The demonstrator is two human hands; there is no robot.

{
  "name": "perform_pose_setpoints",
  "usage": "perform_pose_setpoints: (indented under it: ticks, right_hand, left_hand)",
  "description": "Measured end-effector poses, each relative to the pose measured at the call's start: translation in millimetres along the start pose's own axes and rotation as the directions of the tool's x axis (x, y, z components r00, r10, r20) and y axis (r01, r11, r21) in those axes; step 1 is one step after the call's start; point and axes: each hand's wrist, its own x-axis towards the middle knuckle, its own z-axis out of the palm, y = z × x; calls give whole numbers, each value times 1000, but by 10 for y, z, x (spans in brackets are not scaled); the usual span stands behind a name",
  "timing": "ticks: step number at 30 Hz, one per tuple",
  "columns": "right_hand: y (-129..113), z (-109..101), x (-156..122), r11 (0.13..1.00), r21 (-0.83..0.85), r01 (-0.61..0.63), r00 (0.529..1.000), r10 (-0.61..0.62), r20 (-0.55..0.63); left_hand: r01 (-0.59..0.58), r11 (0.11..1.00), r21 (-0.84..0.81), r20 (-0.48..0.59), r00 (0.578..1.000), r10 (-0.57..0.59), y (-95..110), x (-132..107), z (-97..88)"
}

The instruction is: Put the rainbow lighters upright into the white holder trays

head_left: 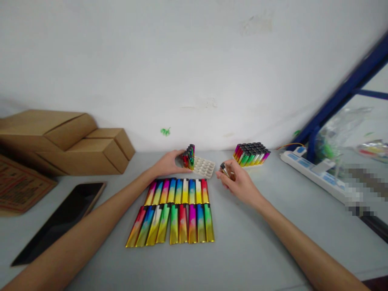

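At the far middle of the table, my left hand point(170, 163) is closed around the left end of a white tray point(203, 166) with rows of small hollows. Several shiny coloured lighters point(190, 157) stand upright at that end, between its thumb and fingers. To the right of the tray, my right hand point(238, 180) grips a lighter with a dark top point(224, 169), partly hidden by the fingers. In front of the tray, metallic rainbow lighters lie flat side by side, in a back row point(176, 192) and a front row point(174, 224).
A block of upright lighters point(251, 154) stands at the back right. Beyond it lies a white power strip point(315, 173) by a blue metal frame point(342, 81). Cardboard boxes point(66, 141) and a black tablet-like slab point(60, 220) are on the left. A white wall closes off the back.
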Motion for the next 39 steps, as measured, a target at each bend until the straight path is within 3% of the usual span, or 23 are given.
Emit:
perform_pose_setpoints:
  ticks: [4,6,8,15,18,21,25,35,39]
  right_hand:
    - [-113,-53,179,989,-98,113,994,-111,25]
    - [-175,-62,341,959,-197,206,978,-198,60]
    - [-209,-45,535,947,-231,224,975,-221,41]
    - [-71,137,1073,990,86,110,994,-110,-8]
    - [-9,186,1102,984,159,80,993,-92,68]
    - [16,203,1057,982,110,153,977,-167,132]
    - [38,212,1000,964,24,264,957,-265,121]
    - [84,271,997,960,40,277,949,-280,144]
    - [102,308,990,944,-35,327,936,-319,152]
  left_hand:
    - [-2,1000,-6,-1,1000,2,4,0,0]
    - [-3,1000,-14,1,1000,3,16,-2,-5]
    - [-2,1000,-14,4,1000,2,31,-4,-12]
    - [29,999,-13,25,999,-29,55,-6,-25]
    - [35,999,1,25,999,-35,67,-8,-30]
    - [49,999,15,19,999,-49,86,-12,-34]
    - [69,997,20,16,997,-70,114,-19,-39]
    - [95,995,20,32,995,-95,144,-24,-48]
    - [81,996,28,23,996,-82,124,-25,-40]
